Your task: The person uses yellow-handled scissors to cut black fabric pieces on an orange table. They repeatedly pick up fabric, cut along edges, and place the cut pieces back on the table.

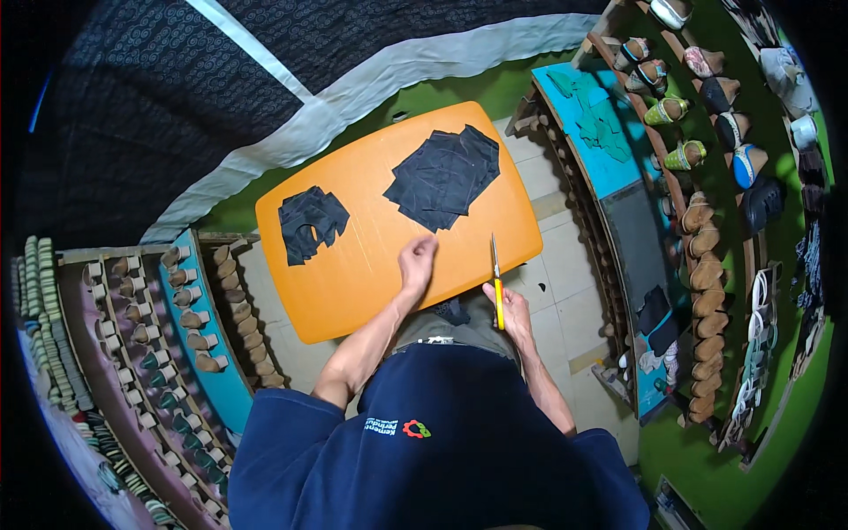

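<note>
Yellow-handled knife [497,287] sits upright in the right hand [511,309], fingers wrapped round its handle, blade pointing up over the near right edge of the orange desk [353,283]. Left hand [417,261] rests on that desk just left of the knife, fingers curled in on themselves and holding nothing I can make out. Beyond it on the desk lies a big pile of dark cut pieces [444,177], with a smaller dark pile [309,223] well off to its left.
</note>
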